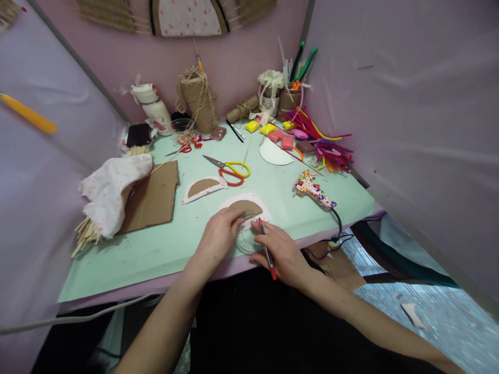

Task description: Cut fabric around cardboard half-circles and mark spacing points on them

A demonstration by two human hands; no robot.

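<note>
My left hand point(219, 232) has its thumb and fingertips together at the upper edge of a clear plastic protractor point(245, 244), close to the table's front edge. Between the fingers and thumb of my right hand point(286, 254) is a red-and-black pen point(267, 254), slanting across the palm beside the protractor. Just beyond both hands lies a brown cardboard half-circle point(249, 208) on white cloth point(265, 206); my left fingers partly cover it. A second cardboard half-circle point(202, 187), edged with spotted cloth, rests farther left.
Red-and-yellow-handled scissors point(230, 170) lie past the pieces. A patterned glue gun point(314, 191) is at right, its cord over the edge. Cardboard point(156, 200) and cloth-covered sticks point(105, 195) sit left. Twine point(198, 101), a bottle point(154, 109) and pipe cleaners point(331, 148) stand or lie behind.
</note>
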